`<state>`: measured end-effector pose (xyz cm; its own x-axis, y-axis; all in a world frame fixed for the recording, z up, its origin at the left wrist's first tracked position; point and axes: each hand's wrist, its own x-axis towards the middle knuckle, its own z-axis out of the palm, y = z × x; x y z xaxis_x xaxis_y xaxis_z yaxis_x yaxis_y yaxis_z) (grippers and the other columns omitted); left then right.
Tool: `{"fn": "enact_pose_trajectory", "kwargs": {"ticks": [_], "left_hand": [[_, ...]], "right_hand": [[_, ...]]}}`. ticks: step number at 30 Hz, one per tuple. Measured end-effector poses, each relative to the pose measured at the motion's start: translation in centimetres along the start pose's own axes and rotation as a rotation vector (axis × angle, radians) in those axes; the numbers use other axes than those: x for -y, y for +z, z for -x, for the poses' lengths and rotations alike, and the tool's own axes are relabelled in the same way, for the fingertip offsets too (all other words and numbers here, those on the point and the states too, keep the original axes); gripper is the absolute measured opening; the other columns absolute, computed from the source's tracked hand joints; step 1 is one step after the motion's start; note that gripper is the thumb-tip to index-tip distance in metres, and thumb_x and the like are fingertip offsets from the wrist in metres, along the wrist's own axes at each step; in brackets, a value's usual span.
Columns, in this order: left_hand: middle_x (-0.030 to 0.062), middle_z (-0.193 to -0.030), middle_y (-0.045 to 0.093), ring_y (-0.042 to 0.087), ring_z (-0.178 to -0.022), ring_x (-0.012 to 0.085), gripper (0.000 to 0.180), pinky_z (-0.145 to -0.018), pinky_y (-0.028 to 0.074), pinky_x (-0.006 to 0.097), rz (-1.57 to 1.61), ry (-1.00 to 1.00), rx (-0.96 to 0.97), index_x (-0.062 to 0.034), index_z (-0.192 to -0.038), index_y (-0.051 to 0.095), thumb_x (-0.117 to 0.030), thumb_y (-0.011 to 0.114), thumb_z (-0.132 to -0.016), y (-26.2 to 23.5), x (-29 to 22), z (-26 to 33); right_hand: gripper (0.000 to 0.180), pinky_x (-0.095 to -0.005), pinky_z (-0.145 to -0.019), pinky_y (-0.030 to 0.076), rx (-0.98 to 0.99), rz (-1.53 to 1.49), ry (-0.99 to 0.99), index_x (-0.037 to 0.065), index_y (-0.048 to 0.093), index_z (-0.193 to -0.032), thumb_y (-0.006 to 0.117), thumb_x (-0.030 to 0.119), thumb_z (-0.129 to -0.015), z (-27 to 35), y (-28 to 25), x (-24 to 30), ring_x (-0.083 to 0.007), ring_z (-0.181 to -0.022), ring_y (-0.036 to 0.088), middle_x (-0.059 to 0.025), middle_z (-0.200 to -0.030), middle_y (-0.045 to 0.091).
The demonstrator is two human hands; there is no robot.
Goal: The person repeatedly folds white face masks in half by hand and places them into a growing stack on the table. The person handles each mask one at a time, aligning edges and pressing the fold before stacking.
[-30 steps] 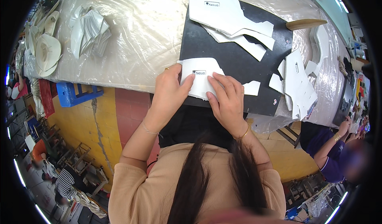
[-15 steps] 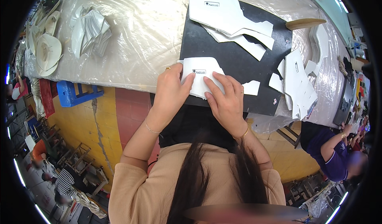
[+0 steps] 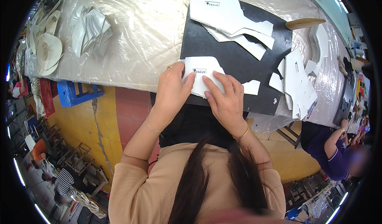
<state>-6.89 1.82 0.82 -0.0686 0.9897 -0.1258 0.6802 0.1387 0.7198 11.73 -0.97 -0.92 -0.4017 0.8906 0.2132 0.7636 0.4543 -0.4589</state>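
A white, leather-like cut piece (image 3: 203, 63) with a small dark printed mark lies folded or layered near the front of the black board (image 3: 223, 59). My left hand (image 3: 174, 82) grips its left edge, thumb on top and fingers curled at the side. My right hand (image 3: 226, 98) rests on its right part, fingers spread and pressing lightly. A white tip (image 3: 251, 87) sticks out to the right of that hand; whether it belongs to the same piece is hidden. Farther back on the board are stacked white cut pieces (image 3: 217, 13).
More white pieces (image 3: 299, 82) lie at the board's right edge, near a pointed wooden tool (image 3: 305, 23). Plastic sheeting (image 3: 139, 33) covers the table, with a white stack (image 3: 89, 31) at left. A blue stool (image 3: 75, 93) stands below. A person in purple (image 3: 332, 152) works at right.
Both hands stay almost in place on the white piece, which has shifted very slightly. The person in purple at the right has moved an arm a little.
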Motion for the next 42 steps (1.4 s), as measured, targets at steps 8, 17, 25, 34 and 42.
{"fn": "enact_pose_trajectory", "kwargs": {"ticks": [8, 17, 25, 34, 42], "left_hand": [[0.0234, -0.078, 0.064, 0.065, -0.075, 0.0388, 0.021, -0.068, 0.05, 0.043, 0.024, -0.114, 0.077, 0.0067, -0.085, 0.059, -0.011, 0.071, -0.088, -0.3, -0.1, 0.0], [0.0064, -0.069, 0.064, 0.063, -0.053, 0.0101, 0.026, -0.046, 0.049, 0.023, 0.33, -0.404, 0.196, 0.005, -0.087, 0.064, -0.019, 0.072, -0.092, -2.1, 0.9, 0.0], [0.007, -0.066, 0.063, 0.063, -0.05, 0.011, 0.026, -0.044, 0.048, 0.024, 0.313, -0.407, 0.197, 0.0045, -0.083, 0.062, -0.017, 0.073, -0.091, -1.9, 1.0, -0.3], [0.0107, -0.061, 0.062, 0.063, -0.047, 0.0148, 0.029, -0.044, 0.048, 0.028, 0.274, -0.366, 0.244, 0.0041, -0.078, 0.058, -0.018, 0.072, -0.091, -2.5, 0.6, -0.8], [0.0107, -0.06, 0.06, 0.058, -0.044, 0.014, 0.037, -0.041, 0.045, 0.029, 0.265, -0.418, 0.264, -0.0002, -0.078, 0.05, -0.023, 0.078, -0.088, -2.9, 1.9, -1.4]], "right_hand": [[0.042, -0.0406, -0.097, 0.04, -0.011, 0.039, -0.002, 0.016, 0.068, -0.127, 0.074, 0.02, -0.085, -0.1, 0.2, 0.4, -0.0253, -0.118, 0.051, -0.0049, -0.131, 0.057], [0.042, -0.0414, -0.098, 0.039, 0.008, 0.031, 0.011, 0.016, 0.067, -0.129, 0.073, 0.018, -0.087, 0.0, 0.2, 0.4, -0.0272, -0.12, 0.05, -0.0056, -0.133, 0.056], [0.043, -0.042, -0.099, 0.039, 0.022, 0.031, 0.022, 0.015, 0.067, -0.129, 0.073, 0.017, -0.087, -0.1, 0.1, 0.6, -0.0274, -0.12, 0.05, -0.0057, -0.135, 0.055], [0.056, -0.0548, -0.114, 0.013, 0.165, 0.185, -0.024, 0.02, 0.055, -0.143, 0.065, 0.043, -0.092, -1.0, 0.3, 2.7, -0.0282, -0.146, 0.032, -0.0019, -0.158, 0.041], [0.066, -0.0593, -0.118, 0.005, 0.162, 0.182, -0.049, 0.019, 0.051, -0.147, 0.058, 0.055, -0.092, -3.7, 1.4, 1.9, -0.0263, -0.149, 0.029, -0.0002, -0.16, 0.038]]}}
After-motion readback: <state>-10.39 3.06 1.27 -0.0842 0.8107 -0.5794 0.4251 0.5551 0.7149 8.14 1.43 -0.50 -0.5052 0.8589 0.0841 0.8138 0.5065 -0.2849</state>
